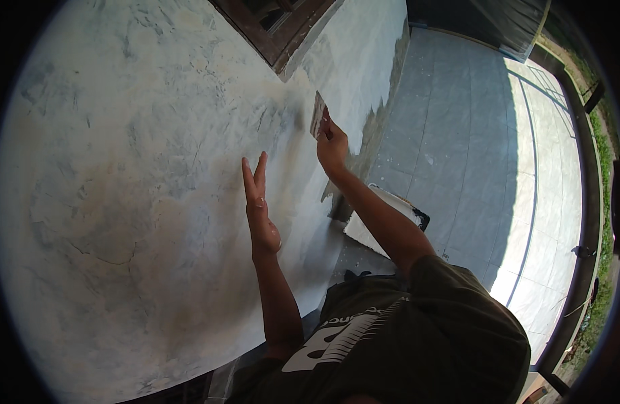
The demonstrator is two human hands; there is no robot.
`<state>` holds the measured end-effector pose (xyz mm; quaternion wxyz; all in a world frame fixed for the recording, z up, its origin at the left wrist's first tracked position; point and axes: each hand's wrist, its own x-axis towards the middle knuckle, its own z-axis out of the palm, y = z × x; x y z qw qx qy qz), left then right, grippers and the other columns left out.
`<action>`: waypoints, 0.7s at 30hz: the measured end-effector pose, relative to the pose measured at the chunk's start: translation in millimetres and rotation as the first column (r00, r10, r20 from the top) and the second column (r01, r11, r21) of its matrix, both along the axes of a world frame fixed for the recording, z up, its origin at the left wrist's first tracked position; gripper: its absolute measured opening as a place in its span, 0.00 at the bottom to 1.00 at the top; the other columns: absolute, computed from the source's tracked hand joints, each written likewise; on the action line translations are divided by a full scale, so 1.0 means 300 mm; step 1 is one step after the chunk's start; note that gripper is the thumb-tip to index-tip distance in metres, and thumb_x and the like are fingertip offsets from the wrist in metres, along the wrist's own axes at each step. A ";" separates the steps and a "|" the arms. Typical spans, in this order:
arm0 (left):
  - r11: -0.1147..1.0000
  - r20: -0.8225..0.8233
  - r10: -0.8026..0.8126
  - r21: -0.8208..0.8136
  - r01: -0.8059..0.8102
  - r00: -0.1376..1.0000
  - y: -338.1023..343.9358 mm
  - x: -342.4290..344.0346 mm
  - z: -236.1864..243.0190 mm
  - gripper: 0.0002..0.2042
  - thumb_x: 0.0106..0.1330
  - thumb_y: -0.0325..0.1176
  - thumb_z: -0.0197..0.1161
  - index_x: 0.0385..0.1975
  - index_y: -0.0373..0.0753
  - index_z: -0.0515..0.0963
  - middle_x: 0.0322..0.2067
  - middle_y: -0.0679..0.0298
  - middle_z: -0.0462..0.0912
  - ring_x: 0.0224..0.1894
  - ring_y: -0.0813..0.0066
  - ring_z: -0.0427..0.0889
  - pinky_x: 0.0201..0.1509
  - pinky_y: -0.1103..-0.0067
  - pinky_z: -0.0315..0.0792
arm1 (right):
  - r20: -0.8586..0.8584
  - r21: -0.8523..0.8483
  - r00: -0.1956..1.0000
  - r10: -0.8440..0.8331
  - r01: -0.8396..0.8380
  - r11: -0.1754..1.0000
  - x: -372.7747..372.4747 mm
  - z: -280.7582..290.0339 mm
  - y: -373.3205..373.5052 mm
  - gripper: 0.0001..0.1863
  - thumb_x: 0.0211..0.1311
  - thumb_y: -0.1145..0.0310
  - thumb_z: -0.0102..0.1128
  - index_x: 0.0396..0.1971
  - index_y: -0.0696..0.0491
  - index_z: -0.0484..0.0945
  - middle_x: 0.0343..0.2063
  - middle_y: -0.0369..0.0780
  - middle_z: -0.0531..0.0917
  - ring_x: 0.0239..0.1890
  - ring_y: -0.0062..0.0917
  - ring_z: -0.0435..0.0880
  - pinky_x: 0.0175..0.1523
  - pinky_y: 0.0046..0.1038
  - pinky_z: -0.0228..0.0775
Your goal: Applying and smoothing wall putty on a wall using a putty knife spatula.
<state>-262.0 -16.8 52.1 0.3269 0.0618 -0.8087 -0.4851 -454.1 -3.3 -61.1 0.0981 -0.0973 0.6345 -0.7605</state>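
Observation:
A patchy white plastered wall [121, 188] with cracks and grey smudges fills the left half of the head view. My right hand [332, 148] grips a scraper [316, 114] with a flat metal blade, held at the wall below and right of a dark wooden window frame [269, 40]. My left hand [261, 209] is lower and to the left, its fingers stretched out beside the wall with a little white matter on it; whether it touches the surface I cannot tell.
A white rectangular tray [370, 222] with a dark corner lies on the grey tiled floor [451, 135], partly behind my right arm. Dark sheeting [485, 27] hangs at the top right. Beyond the sunlit floor strip, a dark edge [572, 135] borders grass.

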 end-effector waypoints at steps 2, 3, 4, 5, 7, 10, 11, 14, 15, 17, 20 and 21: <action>1.000 0.006 0.002 -0.016 -0.002 1.000 0.019 -0.014 0.006 0.38 0.70 0.58 0.35 0.75 0.43 0.40 0.71 0.48 0.56 0.74 0.52 0.51 0.76 0.56 0.38 | -0.170 0.058 0.985 -0.037 0.047 0.997 0.015 0.096 -0.062 0.22 0.62 0.79 0.53 0.57 0.60 0.74 0.32 0.49 0.85 0.34 0.28 0.85 0.42 0.24 0.71; 1.000 0.004 -0.008 -0.018 0.008 1.000 0.024 -0.022 0.014 0.38 0.70 0.58 0.35 0.75 0.43 0.40 0.71 0.48 0.56 0.74 0.52 0.51 0.76 0.56 0.38 | -0.378 -0.098 0.912 -0.160 0.132 0.986 0.090 0.120 -0.103 0.24 0.60 0.82 0.52 0.59 0.59 0.72 0.45 0.53 0.83 0.47 0.41 0.85 0.48 0.28 0.74; 1.000 -0.018 -0.009 -0.020 0.009 1.000 0.027 -0.015 0.020 0.38 0.70 0.57 0.34 0.75 0.41 0.40 0.71 0.47 0.56 0.75 0.53 0.51 0.76 0.58 0.36 | -0.542 -0.174 0.827 -0.151 0.066 0.983 0.175 0.123 -0.112 0.27 0.58 0.86 0.51 0.60 0.58 0.71 0.56 0.54 0.76 0.60 0.45 0.75 0.59 0.32 0.72; 1.000 -0.041 -0.005 -0.019 0.004 0.999 0.022 -0.004 0.020 0.38 0.71 0.57 0.34 0.74 0.40 0.39 0.71 0.47 0.56 0.75 0.53 0.50 0.76 0.60 0.35 | -0.614 -0.158 0.786 -0.065 -0.042 0.987 0.254 0.108 -0.077 0.30 0.56 0.90 0.51 0.61 0.56 0.71 0.61 0.51 0.72 0.66 0.44 0.68 0.66 0.34 0.66; 1.000 -0.054 0.008 -0.025 -0.010 0.999 0.020 0.011 0.036 0.38 0.71 0.57 0.33 0.75 0.40 0.39 0.71 0.47 0.56 0.75 0.53 0.50 0.76 0.59 0.35 | -0.661 -0.076 0.727 0.184 -0.309 0.948 0.360 -0.013 0.046 0.30 0.56 0.90 0.50 0.60 0.56 0.72 0.60 0.49 0.75 0.64 0.41 0.71 0.66 0.34 0.67; 0.999 -0.052 0.024 -0.021 -0.025 0.998 0.019 0.010 0.039 0.39 0.71 0.59 0.34 0.75 0.41 0.38 0.71 0.47 0.56 0.75 0.52 0.50 0.76 0.59 0.35 | -0.444 -0.039 0.825 0.350 -0.408 0.912 0.460 -0.168 0.205 0.23 0.63 0.85 0.51 0.57 0.54 0.76 0.48 0.48 0.84 0.51 0.29 0.84 0.55 0.28 0.73; 0.999 -0.060 0.025 -0.023 -0.027 0.998 0.014 0.014 0.041 0.39 0.71 0.58 0.34 0.75 0.41 0.38 0.71 0.47 0.56 0.75 0.52 0.50 0.76 0.60 0.34 | -0.352 0.013 0.861 0.367 -0.388 0.922 0.463 -0.196 0.231 0.21 0.65 0.82 0.51 0.57 0.55 0.76 0.41 0.45 0.84 0.44 0.23 0.82 0.50 0.25 0.73; 1.000 -0.079 0.008 -0.009 -0.008 0.997 0.010 -0.001 0.037 0.38 0.71 0.57 0.35 0.75 0.41 0.38 0.71 0.47 0.56 0.75 0.53 0.49 0.76 0.60 0.32 | -0.098 0.030 0.940 0.327 -0.325 0.945 0.404 -0.258 0.236 0.19 0.67 0.78 0.52 0.57 0.55 0.76 0.31 0.43 0.85 0.32 0.15 0.78 0.42 0.22 0.73; 1.000 -0.080 0.015 -0.007 -0.015 0.997 0.001 0.009 0.031 0.38 0.71 0.57 0.35 0.75 0.40 0.38 0.71 0.47 0.56 0.75 0.53 0.49 0.76 0.61 0.32 | -0.154 -0.026 0.956 0.251 -0.257 0.966 0.392 -0.223 0.222 0.19 0.68 0.76 0.52 0.57 0.55 0.76 0.23 0.39 0.78 0.27 0.12 0.67 0.36 0.21 0.69; 1.000 -0.083 0.021 -0.002 -0.021 0.996 -0.006 0.020 0.024 0.38 0.71 0.56 0.35 0.75 0.40 0.38 0.71 0.47 0.56 0.75 0.53 0.49 0.76 0.61 0.32 | -0.140 0.060 0.954 0.267 -0.261 0.964 0.332 -0.134 0.199 0.19 0.67 0.77 0.53 0.57 0.54 0.77 0.26 0.41 0.81 0.30 0.14 0.72 0.39 0.21 0.71; 0.999 -0.104 0.029 -0.011 -0.030 0.994 0.007 0.037 0.038 0.38 0.71 0.56 0.34 0.75 0.40 0.39 0.71 0.47 0.56 0.75 0.54 0.49 0.76 0.61 0.32 | -0.525 -0.145 0.851 0.008 -0.098 0.985 0.234 -0.002 0.091 0.20 0.66 0.80 0.53 0.57 0.52 0.77 0.44 0.44 0.86 0.45 0.22 0.84 0.50 0.24 0.74; 1.000 -0.108 0.022 -0.004 -0.023 0.994 0.008 0.033 0.024 0.38 0.71 0.55 0.34 0.74 0.39 0.39 0.71 0.47 0.56 0.75 0.53 0.49 0.76 0.61 0.32 | -0.598 -0.151 0.801 -0.010 -0.100 0.983 0.191 0.048 0.067 0.22 0.63 0.84 0.53 0.57 0.53 0.77 0.50 0.46 0.82 0.52 0.29 0.81 0.56 0.27 0.71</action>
